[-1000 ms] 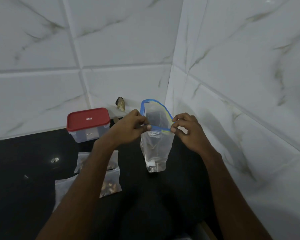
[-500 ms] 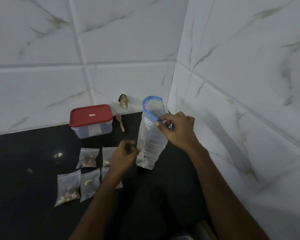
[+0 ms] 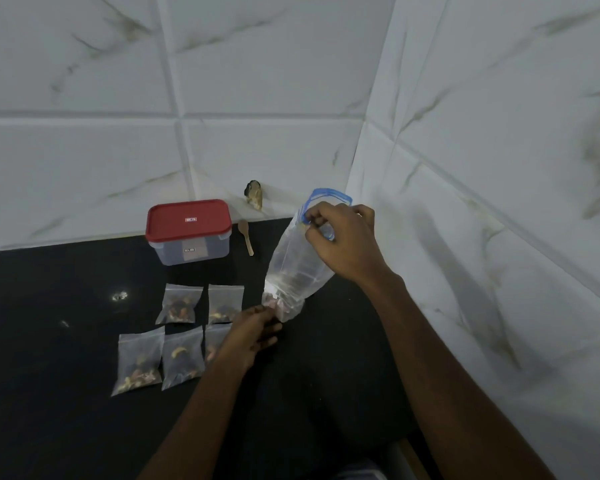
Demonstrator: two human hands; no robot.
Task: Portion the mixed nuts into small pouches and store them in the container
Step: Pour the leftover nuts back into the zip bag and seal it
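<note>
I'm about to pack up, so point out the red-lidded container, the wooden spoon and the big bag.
container (image 3: 189, 221), head view, middle of its red lid
wooden spoon (image 3: 246, 237), head view, on its handle
big bag (image 3: 293, 268), head view, clear side wall

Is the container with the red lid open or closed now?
Closed: the red lid sits flat on the container, covering its top fully.

Five filled pouches (image 3: 182, 357) lie before the (lidded) container (image 3: 189, 236).
</note>
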